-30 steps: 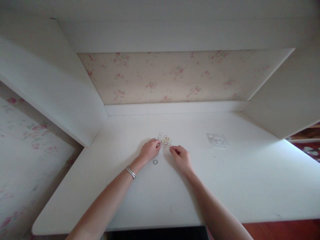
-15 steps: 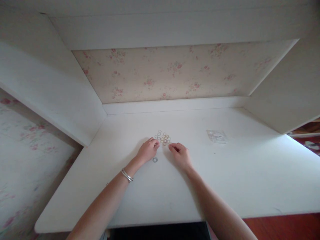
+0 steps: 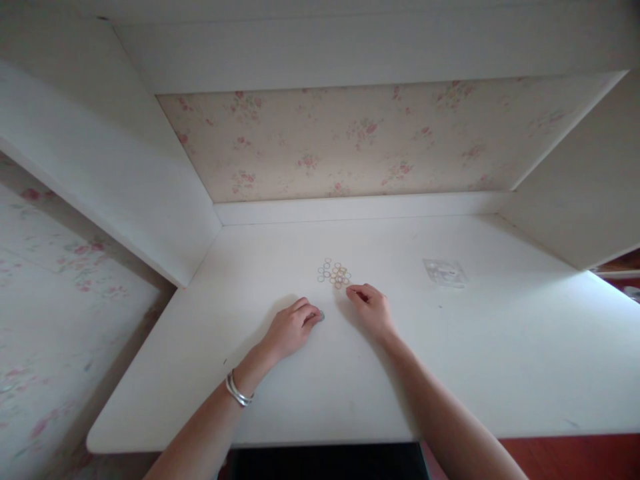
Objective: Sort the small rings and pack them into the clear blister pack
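My left hand (image 3: 296, 324) rests on the white table, its thumb and fingers closed at a small stack of silver rings (image 3: 321, 315), which the fingertips partly cover. Beyond it lies a loose group of thin rings, with silver rings (image 3: 321, 272) on the left and gold rings (image 3: 339, 276) on the right, several overlapping. My right hand (image 3: 371, 309) is just to the right and near side of the gold rings. Its fingers are curled into a pinch; whatever may be between the tips is too small to make out.
A clear plastic packet (image 3: 445, 273) lies on the right part of the white table (image 3: 475, 360). A low ledge (image 3: 360, 208) and side panels bound the table at the back and sides. A dark object (image 3: 325, 462) shows below the front edge.
My left hand has moved from the loose rings back toward me, onto the small silver stack. My right hand stays beside the gold rings. The camera view has shifted slightly.
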Action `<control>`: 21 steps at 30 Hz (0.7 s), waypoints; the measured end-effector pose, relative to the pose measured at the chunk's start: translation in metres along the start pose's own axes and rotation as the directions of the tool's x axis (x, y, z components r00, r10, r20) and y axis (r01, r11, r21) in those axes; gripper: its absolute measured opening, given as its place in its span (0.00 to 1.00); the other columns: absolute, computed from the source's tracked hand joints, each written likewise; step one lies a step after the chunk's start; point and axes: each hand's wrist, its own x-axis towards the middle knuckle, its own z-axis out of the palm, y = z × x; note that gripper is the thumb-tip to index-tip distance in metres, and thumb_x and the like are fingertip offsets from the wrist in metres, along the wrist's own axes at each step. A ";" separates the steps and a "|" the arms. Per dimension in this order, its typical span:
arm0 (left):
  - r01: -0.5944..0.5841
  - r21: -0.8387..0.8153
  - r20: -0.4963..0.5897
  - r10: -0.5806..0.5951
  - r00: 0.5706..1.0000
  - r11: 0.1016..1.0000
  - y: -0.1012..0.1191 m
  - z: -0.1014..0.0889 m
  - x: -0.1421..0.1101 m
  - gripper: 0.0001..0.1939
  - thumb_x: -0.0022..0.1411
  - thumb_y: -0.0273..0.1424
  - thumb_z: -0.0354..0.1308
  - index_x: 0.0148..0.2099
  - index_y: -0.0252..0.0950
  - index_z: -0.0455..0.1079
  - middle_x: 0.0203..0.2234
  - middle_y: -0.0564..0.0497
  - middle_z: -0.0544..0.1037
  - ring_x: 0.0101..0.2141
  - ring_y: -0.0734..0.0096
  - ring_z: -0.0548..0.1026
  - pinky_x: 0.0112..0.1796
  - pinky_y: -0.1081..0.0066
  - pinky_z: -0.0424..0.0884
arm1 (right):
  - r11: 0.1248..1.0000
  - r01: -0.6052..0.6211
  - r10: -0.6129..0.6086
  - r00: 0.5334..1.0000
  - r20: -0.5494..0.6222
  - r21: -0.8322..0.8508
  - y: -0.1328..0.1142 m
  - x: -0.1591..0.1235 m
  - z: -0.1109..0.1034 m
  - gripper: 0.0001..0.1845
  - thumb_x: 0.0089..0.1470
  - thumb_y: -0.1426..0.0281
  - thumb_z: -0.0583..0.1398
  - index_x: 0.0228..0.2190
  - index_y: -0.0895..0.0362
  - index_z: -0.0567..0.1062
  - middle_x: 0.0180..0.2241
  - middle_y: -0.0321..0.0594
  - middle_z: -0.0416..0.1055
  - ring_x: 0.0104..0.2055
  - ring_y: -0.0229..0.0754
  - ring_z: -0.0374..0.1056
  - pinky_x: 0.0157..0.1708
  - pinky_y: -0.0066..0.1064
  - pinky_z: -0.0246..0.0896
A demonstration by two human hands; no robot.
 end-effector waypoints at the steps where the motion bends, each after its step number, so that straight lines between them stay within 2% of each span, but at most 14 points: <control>1: -0.001 0.013 0.007 0.001 1.000 1.000 0.000 0.000 0.000 0.12 0.65 0.34 0.47 0.38 0.39 0.71 0.34 0.51 0.73 0.34 0.73 0.72 0.36 0.73 0.66 | 1.000 0.001 -0.001 1.000 -0.002 0.000 0.000 0.000 0.000 0.16 0.51 0.59 0.55 0.30 0.56 0.78 0.28 0.39 0.72 0.28 0.39 0.64 0.30 0.30 0.57; 15: -0.015 0.084 0.045 0.012 0.999 0.996 -0.001 0.003 -0.004 0.13 0.66 0.34 0.45 0.41 0.42 0.72 0.34 0.52 0.74 0.34 0.72 0.72 0.37 0.73 0.66 | 1.000 0.021 -0.021 1.000 -0.009 -0.022 0.006 0.001 0.005 0.16 0.52 0.60 0.55 0.29 0.56 0.79 0.26 0.38 0.72 0.28 0.39 0.64 0.29 0.29 0.56; 18: 0.016 0.016 0.028 -0.016 0.999 1.000 0.001 0.001 -0.004 0.13 0.65 0.35 0.46 0.40 0.41 0.72 0.34 0.51 0.74 0.33 0.72 0.71 0.37 0.73 0.65 | 0.999 0.029 -0.029 1.000 -0.001 -0.037 0.005 0.000 0.003 0.16 0.52 0.60 0.55 0.30 0.56 0.79 0.27 0.39 0.72 0.28 0.39 0.64 0.30 0.29 0.56; 21: 0.067 -0.100 -0.039 -0.071 0.997 0.993 -0.002 -0.002 -0.002 0.14 0.64 0.37 0.47 0.37 0.37 0.72 0.30 0.51 0.72 0.29 0.73 0.69 0.34 0.73 0.65 | 0.999 0.033 -0.032 0.999 0.010 -0.039 0.005 -0.001 0.002 0.16 0.52 0.60 0.54 0.30 0.56 0.79 0.27 0.39 0.72 0.28 0.39 0.64 0.30 0.29 0.56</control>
